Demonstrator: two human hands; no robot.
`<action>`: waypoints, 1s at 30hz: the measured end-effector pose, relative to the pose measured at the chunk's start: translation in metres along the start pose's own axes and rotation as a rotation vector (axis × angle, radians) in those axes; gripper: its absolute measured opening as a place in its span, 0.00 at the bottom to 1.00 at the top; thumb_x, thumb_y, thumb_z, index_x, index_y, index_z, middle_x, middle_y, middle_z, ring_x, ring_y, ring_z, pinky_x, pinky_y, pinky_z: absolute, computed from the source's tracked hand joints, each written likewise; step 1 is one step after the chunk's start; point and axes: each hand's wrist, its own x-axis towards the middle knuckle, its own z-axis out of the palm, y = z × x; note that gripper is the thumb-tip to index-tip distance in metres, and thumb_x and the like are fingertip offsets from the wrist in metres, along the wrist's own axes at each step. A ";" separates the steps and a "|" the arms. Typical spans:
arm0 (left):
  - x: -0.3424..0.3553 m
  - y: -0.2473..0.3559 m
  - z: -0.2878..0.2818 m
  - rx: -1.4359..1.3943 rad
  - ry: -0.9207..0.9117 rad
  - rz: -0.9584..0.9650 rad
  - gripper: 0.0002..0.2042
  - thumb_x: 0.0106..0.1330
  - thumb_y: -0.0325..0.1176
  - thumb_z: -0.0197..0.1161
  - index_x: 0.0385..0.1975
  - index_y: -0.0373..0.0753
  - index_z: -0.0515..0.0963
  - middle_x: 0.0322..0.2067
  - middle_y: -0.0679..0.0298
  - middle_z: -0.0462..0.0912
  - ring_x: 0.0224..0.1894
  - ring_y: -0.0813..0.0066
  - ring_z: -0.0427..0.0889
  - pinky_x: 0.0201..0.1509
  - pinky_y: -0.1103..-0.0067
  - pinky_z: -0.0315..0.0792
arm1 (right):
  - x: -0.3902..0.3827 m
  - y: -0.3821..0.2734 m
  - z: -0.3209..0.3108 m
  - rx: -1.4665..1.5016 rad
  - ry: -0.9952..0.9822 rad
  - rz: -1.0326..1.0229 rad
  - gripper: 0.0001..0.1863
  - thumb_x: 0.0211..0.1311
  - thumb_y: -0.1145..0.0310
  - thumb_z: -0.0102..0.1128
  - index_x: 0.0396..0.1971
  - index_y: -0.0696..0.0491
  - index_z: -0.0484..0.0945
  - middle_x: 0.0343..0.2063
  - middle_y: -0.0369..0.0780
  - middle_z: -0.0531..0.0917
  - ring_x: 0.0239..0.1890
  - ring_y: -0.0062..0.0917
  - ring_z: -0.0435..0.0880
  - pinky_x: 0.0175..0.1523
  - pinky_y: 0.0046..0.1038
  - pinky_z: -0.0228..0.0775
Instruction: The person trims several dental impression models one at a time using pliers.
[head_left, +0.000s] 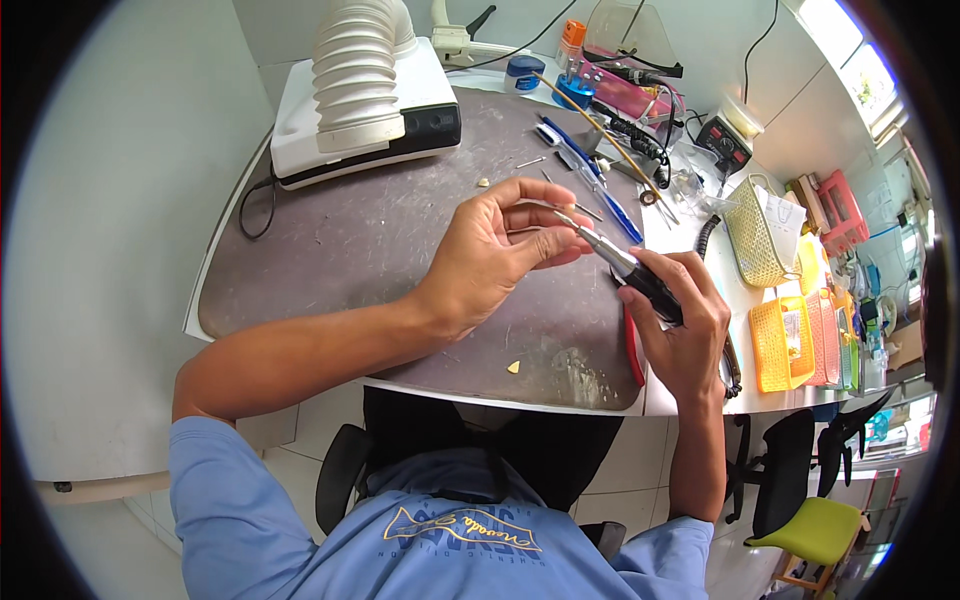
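Observation:
Over the middle of the grey-brown work mat [330, 250], my left hand [490, 245] is closed in a pinch, its fingertips around a small pale piece [569, 207] that is mostly hidden. My right hand [685, 315] grips a rotary handpiece [622, 262] with a silver nose and black body. Its thin tip points up and left, right at the left fingertips; whether it touches the piece I cannot tell. One small cream-coloured chip [484, 183] lies beyond my left hand, and another yellowish chip [514, 367] near the front edge. Red-handled pliers [633, 345] rest below my right hand.
A white box-shaped unit [300, 125] with a ribbed hose [355, 80] stands back left. Blue pens and brushes [600, 185], a long wooden stick [600, 130] and a blue jar [524, 73] lie or stand back right. A control box [722, 145] and yellow baskets [780, 345] line the right.

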 end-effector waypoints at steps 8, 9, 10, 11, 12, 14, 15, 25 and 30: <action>0.006 -0.023 0.031 0.230 -0.286 -0.224 0.17 0.71 0.31 0.62 0.54 0.30 0.69 0.43 0.58 0.81 0.42 0.71 0.84 0.48 0.78 0.79 | 0.027 -0.013 -0.011 0.023 -0.014 -0.004 0.15 0.54 0.66 0.70 0.40 0.55 0.83 0.30 0.43 0.83 0.29 0.38 0.85 0.35 0.33 0.76; 0.008 -0.024 0.037 0.465 -0.374 -0.129 0.18 0.70 0.33 0.63 0.54 0.31 0.69 0.42 0.60 0.81 0.40 0.73 0.82 0.45 0.78 0.77 | 0.032 -0.020 -0.011 0.005 -0.025 -0.015 0.14 0.55 0.63 0.69 0.38 0.56 0.82 0.30 0.44 0.82 0.30 0.40 0.84 0.37 0.36 0.75; 0.005 -0.021 0.047 0.373 -0.395 -0.072 0.19 0.70 0.34 0.62 0.54 0.31 0.69 0.43 0.60 0.78 0.41 0.76 0.78 0.43 0.75 0.74 | 0.034 -0.023 -0.009 0.023 -0.038 -0.024 0.15 0.55 0.62 0.69 0.38 0.56 0.81 0.31 0.45 0.83 0.33 0.41 0.84 0.40 0.38 0.75; 0.003 -0.027 0.050 0.369 -0.433 -0.076 0.19 0.70 0.34 0.62 0.54 0.31 0.69 0.43 0.60 0.78 0.41 0.76 0.78 0.43 0.75 0.74 | 0.036 -0.025 -0.003 0.036 -0.029 -0.025 0.14 0.56 0.62 0.68 0.38 0.55 0.81 0.32 0.46 0.83 0.35 0.42 0.83 0.43 0.39 0.75; 0.001 -0.033 0.054 0.431 -0.289 -0.078 0.19 0.70 0.34 0.61 0.55 0.31 0.68 0.46 0.59 0.76 0.45 0.75 0.77 0.45 0.74 0.74 | 0.039 -0.026 0.000 0.042 -0.008 -0.043 0.16 0.57 0.61 0.69 0.39 0.56 0.82 0.32 0.46 0.84 0.34 0.42 0.84 0.42 0.37 0.75; 0.005 -0.031 0.063 0.455 -0.156 -0.108 0.19 0.72 0.32 0.58 0.57 0.31 0.65 0.51 0.58 0.74 0.51 0.73 0.75 0.52 0.74 0.73 | 0.042 -0.023 -0.007 0.012 0.032 -0.035 0.17 0.57 0.60 0.69 0.41 0.57 0.84 0.31 0.46 0.84 0.34 0.42 0.85 0.42 0.36 0.76; 0.006 -0.031 0.062 0.456 -0.182 -0.107 0.19 0.72 0.32 0.58 0.57 0.31 0.65 0.51 0.58 0.74 0.51 0.73 0.75 0.52 0.74 0.73 | 0.044 -0.020 -0.009 0.117 -0.048 -0.011 0.17 0.59 0.59 0.68 0.40 0.57 0.85 0.31 0.45 0.85 0.34 0.42 0.85 0.42 0.36 0.76; -0.060 0.029 0.096 0.180 -0.039 -0.307 0.19 0.74 0.31 0.55 0.61 0.31 0.66 0.50 0.58 0.76 0.54 0.69 0.78 0.59 0.75 0.74 | 0.034 0.018 -0.004 -0.036 -0.298 0.070 0.14 0.65 0.60 0.61 0.40 0.56 0.84 0.32 0.46 0.83 0.41 0.41 0.83 0.48 0.41 0.73; -0.100 0.049 0.116 -0.315 -0.645 -0.396 0.30 0.76 0.54 0.48 0.51 0.23 0.72 0.41 0.45 0.79 0.49 0.58 0.79 0.57 0.65 0.72 | 0.023 0.025 0.011 -0.109 -0.392 0.064 0.14 0.65 0.59 0.62 0.41 0.54 0.84 0.34 0.44 0.83 0.44 0.39 0.82 0.49 0.39 0.74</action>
